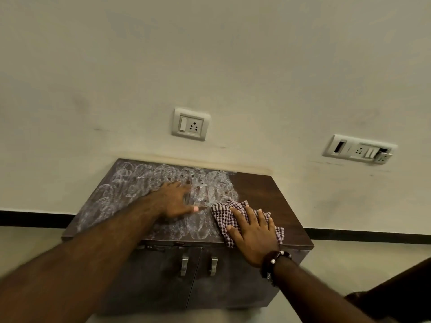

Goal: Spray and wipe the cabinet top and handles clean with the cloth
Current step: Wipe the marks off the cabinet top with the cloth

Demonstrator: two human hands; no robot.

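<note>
Pressing flat on the checked cloth [224,220], the right hand [253,234] has its fingers spread and straight, holding the fabric down against the cabinet top [275,197] near the front edge, toward the right half of that surface. A beaded bracelet [272,264] circles the right wrist just in front of the cabinet's front edge. The left hand [175,201] lies palm-down on the same top, fingers loosely spread, holding nothing, just left of the cloth and apart from it.

White swirled smears of foam [130,183] cover the left and middle of the cabinet top, reaching from the back edge at the wall to the front edge. The strip to the right of the cloth is bare dark wood out to the right edge.

Below the front edge, two metal handles [198,264] sit side by side where the two doors meet, not touched by either hand.

Behind the cabinet, the wall [210,54] carries a socket plate [190,124] above the back edge, and a second socket plate [359,150], with a part hanging loose, well off to the right. Pale floor [373,252] lies open on both sides of the cabinet. No readable writing or brand shows anywhere.
</note>
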